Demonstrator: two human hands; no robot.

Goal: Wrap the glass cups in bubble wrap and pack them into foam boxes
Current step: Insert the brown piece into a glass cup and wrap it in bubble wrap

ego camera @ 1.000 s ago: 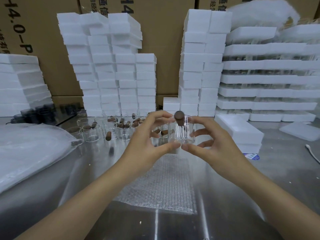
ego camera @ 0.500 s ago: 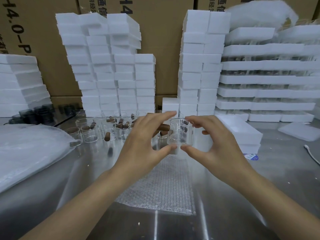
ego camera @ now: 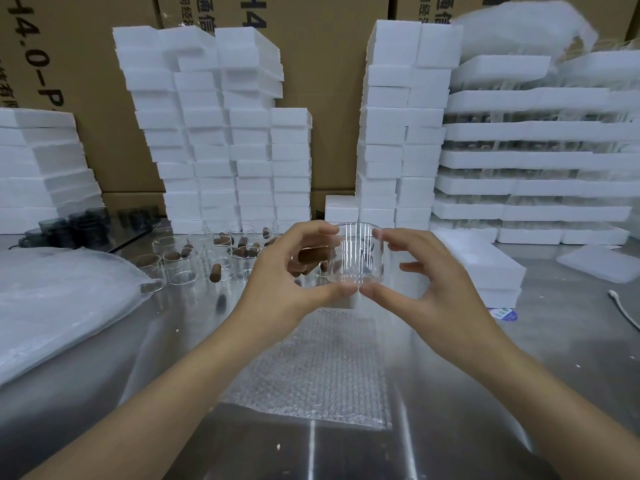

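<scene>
A clear ribbed glass cup (ego camera: 356, 252) with a brown wooden handle hangs in the air above the steel table, upright. My left hand (ego camera: 287, 275) and my right hand (ego camera: 415, 282) pinch it from both sides, thumbs under its base and fingers at its rim. The handle points left, behind my left fingers. Beneath the cup a sheet of bubble wrap (ego camera: 311, 372) lies flat on the table. An open foam box (ego camera: 481, 261) sits just right of my right hand.
More glass cups with brown handles (ego camera: 211, 254) crowd the table behind my left hand. Tall stacks of white foam boxes (ego camera: 225, 140) line the back, before cardboard cartons. A bag of bubble wrap (ego camera: 62, 299) lies left. A white cable (ego camera: 623, 311) lies right.
The cup has turned in my hands: its brown handle, pointing toward me a second ago, now points left behind my left fingers. Both hands stay in nearly the same place.
</scene>
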